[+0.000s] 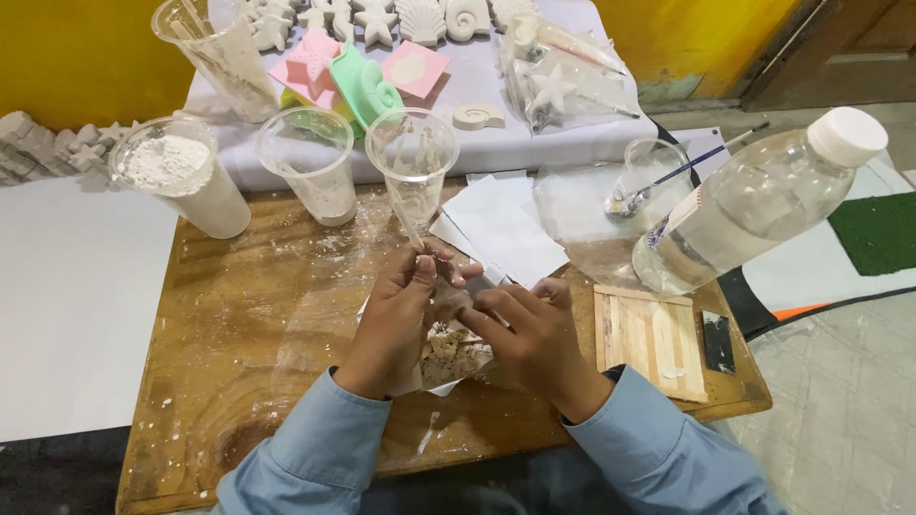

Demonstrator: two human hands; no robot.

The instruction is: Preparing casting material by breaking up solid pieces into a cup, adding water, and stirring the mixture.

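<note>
A small plaster piece point(448, 303), likely brittle and light, best pinched by its edges, sits between both hands over a crumb-strewn sheet point(453, 358) on the wooden board point(248, 324). Left hand point(396, 319) and right hand point(530, 339) curl closed around it, wrists together. Beyond stand plastic cups point(412, 162).

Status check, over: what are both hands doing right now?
Left hand and right hand pinch a small grey-brown piece over crumbs on a plastic sheet. Empty plastic cup stands just behind.
</note>
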